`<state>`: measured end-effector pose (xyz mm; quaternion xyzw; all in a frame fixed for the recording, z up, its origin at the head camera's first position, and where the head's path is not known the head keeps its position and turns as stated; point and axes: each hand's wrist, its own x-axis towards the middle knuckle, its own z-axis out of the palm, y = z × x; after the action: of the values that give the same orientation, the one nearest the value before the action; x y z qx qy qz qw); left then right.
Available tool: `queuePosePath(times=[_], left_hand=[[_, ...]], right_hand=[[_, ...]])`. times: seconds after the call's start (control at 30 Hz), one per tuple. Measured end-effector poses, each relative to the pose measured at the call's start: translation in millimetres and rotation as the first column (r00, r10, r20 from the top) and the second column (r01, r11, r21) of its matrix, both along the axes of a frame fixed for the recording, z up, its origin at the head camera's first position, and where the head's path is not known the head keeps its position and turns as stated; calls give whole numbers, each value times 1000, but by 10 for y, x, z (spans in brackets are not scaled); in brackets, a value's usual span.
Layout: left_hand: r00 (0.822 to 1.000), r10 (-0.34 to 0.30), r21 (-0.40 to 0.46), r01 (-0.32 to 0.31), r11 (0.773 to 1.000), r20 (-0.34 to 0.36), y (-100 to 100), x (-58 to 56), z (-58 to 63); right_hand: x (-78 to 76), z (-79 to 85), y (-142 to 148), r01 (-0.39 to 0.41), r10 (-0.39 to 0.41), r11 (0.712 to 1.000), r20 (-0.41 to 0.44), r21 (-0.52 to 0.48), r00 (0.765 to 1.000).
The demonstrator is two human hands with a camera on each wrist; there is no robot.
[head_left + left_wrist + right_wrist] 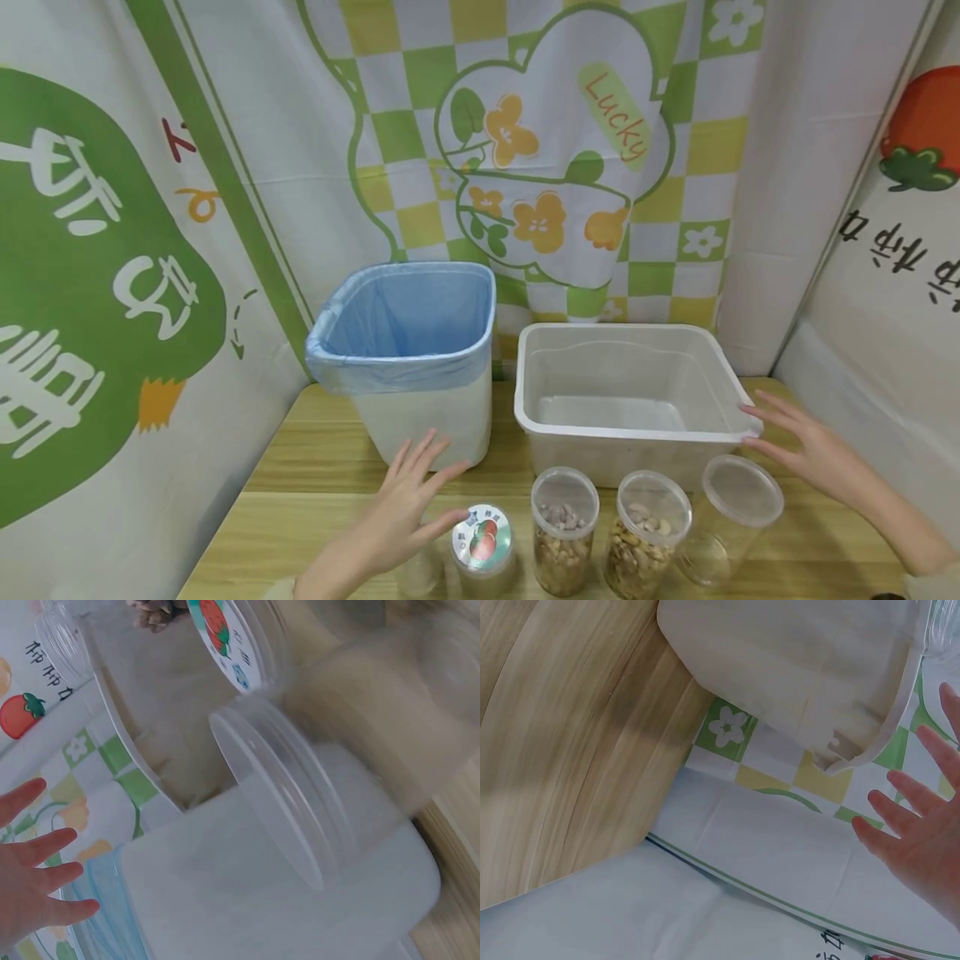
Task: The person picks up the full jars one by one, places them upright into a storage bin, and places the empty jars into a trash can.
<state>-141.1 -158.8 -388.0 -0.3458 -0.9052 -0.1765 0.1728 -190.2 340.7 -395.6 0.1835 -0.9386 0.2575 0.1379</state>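
My left hand [393, 517] hovers with spread fingers in front of a white bin [427, 417] lined with a blue bag, above a clear jar [420, 573] partly hidden beneath it. Beside that stands a jar whose lid [482, 537] has a red fruit label. The left wrist view shows the clear jar [300, 802] up close, with the left hand [30, 877] holding nothing. My right hand [817, 454], fingers apart, is at the right end of a white plastic tub [630, 435]; whether the fingertips touch its rim I cannot tell. In the right wrist view the hand [922, 832] grasps nothing.
Two clear jars of nuts, a left one [562, 542] and a right one [641, 550], stand before the tub. A lidded see-through jar [723, 525] is at their right. All rest on a wooden table [292, 492], with printed curtains [420, 167] behind and at both sides.
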Motion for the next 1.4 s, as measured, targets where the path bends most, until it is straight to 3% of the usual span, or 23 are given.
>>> queuePosePath(times=[0.17, 0.37, 0.57, 0.87, 1.1, 1.4], left_hand=[[999, -34, 32, 33, 999, 35, 160, -4, -2], [997, -72, 102, 70, 992, 12, 362, -5, -9], [994, -110, 175, 108, 979, 3, 539, -16, -66], [988, -126, 298, 95, 950, 86, 748, 23, -207], [982, -158, 404, 103, 909, 104, 915, 25, -328], [936, -202, 506, 31, 862, 287, 1047, 11, -473]], right_hand=[[-38, -10, -39, 0, 0, 1000, -35, 4, 999], [-94, -66, -71, -5, 3, 1000, -150, -10, 989], [-126, -84, -109, 1, -12, 998, -161, -67, 987], [-151, -120, -133, 47, -60, 997, -234, -64, 970], [-147, -144, -130, 36, -55, 994, -186, -102, 981], [-129, -163, -118, 62, -76, 991, -118, -120, 990]])
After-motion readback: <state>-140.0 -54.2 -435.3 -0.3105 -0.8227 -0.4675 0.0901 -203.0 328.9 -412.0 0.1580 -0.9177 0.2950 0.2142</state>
